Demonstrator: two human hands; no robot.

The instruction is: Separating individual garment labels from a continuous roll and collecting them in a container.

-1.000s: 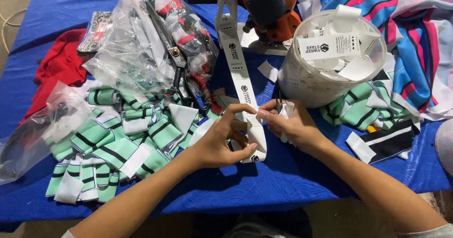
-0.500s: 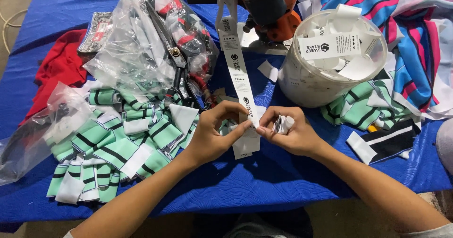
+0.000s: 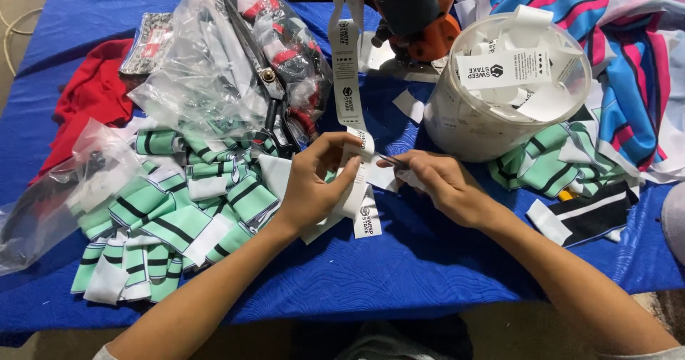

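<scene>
Label strip (image 3: 347,82): long white ribbon of printed tags, hanging taut from above, lower end folded and pinched in the left hand (image 3: 314,185), loose end dangling just below.

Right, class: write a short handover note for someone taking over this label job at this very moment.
Left hand: grips the white label strip, which hangs down from above.
Right hand: holds a thin dark tool at the strip.
White bucket behind the right hand holds cut labels; green striped pieces are piled on the left of the blue table.
Done: many labels cut.
Left: the strip's remaining length.
</scene>
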